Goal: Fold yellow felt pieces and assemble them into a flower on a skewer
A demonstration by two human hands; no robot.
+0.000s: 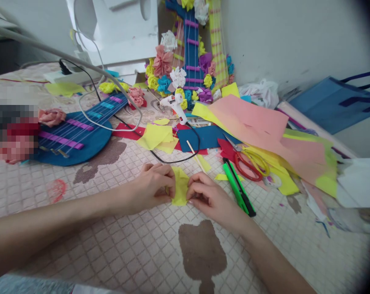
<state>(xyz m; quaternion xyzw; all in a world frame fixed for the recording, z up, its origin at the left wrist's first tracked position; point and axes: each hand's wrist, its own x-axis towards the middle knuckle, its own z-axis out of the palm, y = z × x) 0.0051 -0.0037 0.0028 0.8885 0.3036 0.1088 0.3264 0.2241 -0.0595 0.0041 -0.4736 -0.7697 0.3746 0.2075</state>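
A small piece of yellow crepe paper (180, 187) is held between my two hands, low over the tablecloth. My left hand (156, 183) pinches its left edge, with the fingers curled over it. On the opposite edge, my right hand (204, 192) grips the paper between thumb and bent fingers. Just beyond the hands lies a thin wooden stick (195, 156). Close to my right hand are a green box cutter (238, 185) and scissors with red and yellow handles (250, 163). Loose yellow paper squares (157, 136) lie farther back.
A white glue gun (177, 105) with a black cable stands behind the papers. Pink crepe paper sheets (249, 114) spread at the right. Paper-flowered blue guitar shapes stand at the back and lie at left (77, 153). A white cable (65, 55) arches across the left.
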